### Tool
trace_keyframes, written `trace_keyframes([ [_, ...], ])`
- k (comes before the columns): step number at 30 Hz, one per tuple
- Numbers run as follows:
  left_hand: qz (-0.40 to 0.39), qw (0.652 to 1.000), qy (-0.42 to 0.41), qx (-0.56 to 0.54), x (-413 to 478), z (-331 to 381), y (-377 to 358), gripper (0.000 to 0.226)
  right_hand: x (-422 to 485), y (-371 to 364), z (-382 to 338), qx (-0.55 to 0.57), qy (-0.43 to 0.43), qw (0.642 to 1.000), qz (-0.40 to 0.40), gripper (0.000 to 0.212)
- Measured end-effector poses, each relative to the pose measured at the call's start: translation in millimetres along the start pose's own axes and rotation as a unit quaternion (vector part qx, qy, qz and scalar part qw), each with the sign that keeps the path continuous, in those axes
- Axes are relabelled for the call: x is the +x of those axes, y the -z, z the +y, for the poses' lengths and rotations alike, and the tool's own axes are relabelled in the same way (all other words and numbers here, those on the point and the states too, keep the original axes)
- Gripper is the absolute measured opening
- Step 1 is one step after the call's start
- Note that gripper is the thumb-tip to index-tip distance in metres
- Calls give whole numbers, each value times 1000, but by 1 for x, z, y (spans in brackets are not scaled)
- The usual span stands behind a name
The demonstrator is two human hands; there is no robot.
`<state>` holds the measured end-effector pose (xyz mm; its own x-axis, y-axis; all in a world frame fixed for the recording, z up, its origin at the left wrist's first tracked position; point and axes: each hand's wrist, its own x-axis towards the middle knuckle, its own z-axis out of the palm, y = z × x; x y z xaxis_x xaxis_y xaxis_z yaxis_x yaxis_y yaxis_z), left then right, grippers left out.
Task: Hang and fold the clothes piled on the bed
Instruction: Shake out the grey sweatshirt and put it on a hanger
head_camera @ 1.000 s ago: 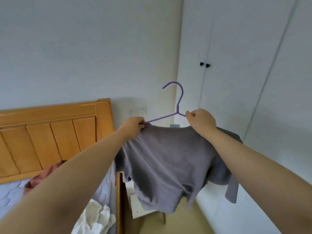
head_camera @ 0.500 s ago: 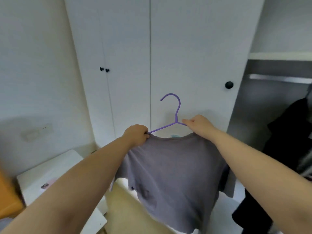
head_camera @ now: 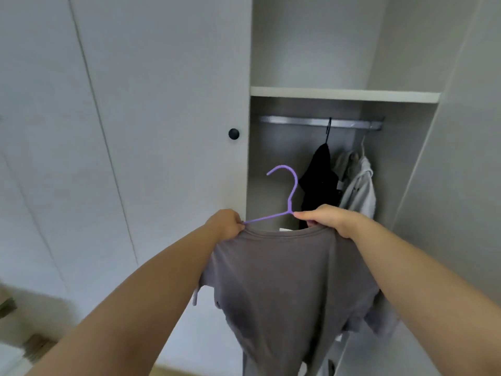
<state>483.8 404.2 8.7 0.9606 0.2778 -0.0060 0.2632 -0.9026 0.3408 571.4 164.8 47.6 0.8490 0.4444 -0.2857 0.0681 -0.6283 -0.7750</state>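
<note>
A grey T-shirt [head_camera: 282, 278] hangs on a purple hanger [head_camera: 291, 191], held up in front of an open wardrobe compartment. My left hand [head_camera: 226, 223] grips the shirt's left shoulder together with the hanger arm. My right hand [head_camera: 326, 217] grips the right shoulder, close to the hanger's neck. The hook points up and to the left, below the metal rail [head_camera: 320, 122]. The hanger's right arm is hidden under my right hand and the shirt.
On the rail hang a black garment [head_camera: 318, 185] and a pale grey one [head_camera: 359, 191], right of centre. A white shelf [head_camera: 344, 94] sits above the rail. A shut wardrobe door with a black knob [head_camera: 233, 134] stands on the left.
The view has swung right from the bed and headboard, past the shut wardrobe doors, to the open compartment with the rail. Both hands have kept their hold on the shirt and hanger.
</note>
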Motion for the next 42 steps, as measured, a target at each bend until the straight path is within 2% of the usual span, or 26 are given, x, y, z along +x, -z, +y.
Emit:
trace_keyframes([
  [5, -78, 995, -61, -10, 16, 48, -28, 40, -21, 30, 28, 117, -102, 987, 39, 29],
  [10, -113, 986, -98, -74, 26, 73, -41, 56, -24, 40, 30, 141, -120, 976, 113, 30],
  [12, -122, 983, -99, -92, 26, 79, -42, 54, -19, 42, 27, 146, -113, 973, 139, 28],
  [14, -133, 982, -95, -99, 28, 82, -43, 45, -12, 42, 21, 204, -107, 960, 157, 24],
  [17, -147, 972, -71, -172, 33, 83, -38, 25, -5, 37, 2, 331, -90, 930, 130, 27],
  [19, -170, 958, -45, -227, 34, 84, -29, 22, 4, 33, -14, 374, -65, 919, 109, 30],
  [21, -180, 949, -42, -255, 37, 84, -17, 28, 19, 32, -28, 392, -45, 915, 89, 30],
  [25, -208, 927, -43, -310, 45, 86, 11, 57, 60, 33, -46, 444, -26, 892, 83, 29],
  [28, -222, 925, -36, -307, 59, 91, 24, 69, 92, 35, -56, 463, -15, 881, 90, 26],
  [31, -194, 944, -30, -265, 78, 102, 28, 60, 122, 35, -61, 471, -3, 878, 86, 25],
  [34, -94, 967, -40, -233, 99, 116, 27, 23, 147, 40, -69, 472, 9, 878, 76, 26],
  [37, 53, 987, -60, -143, 122, 122, 27, 25, 164, 54, -77, 437, 29, 896, 78, 27],
  [40, 104, 985, -54, -125, 144, 123, 24, 27, 172, 70, -83, 337, 41, 938, 68, 23],
  [42, 121, 983, -28, -137, 159, 126, 21, 28, 176, 79, -85, 262, 50, 960, 89, 18],
])
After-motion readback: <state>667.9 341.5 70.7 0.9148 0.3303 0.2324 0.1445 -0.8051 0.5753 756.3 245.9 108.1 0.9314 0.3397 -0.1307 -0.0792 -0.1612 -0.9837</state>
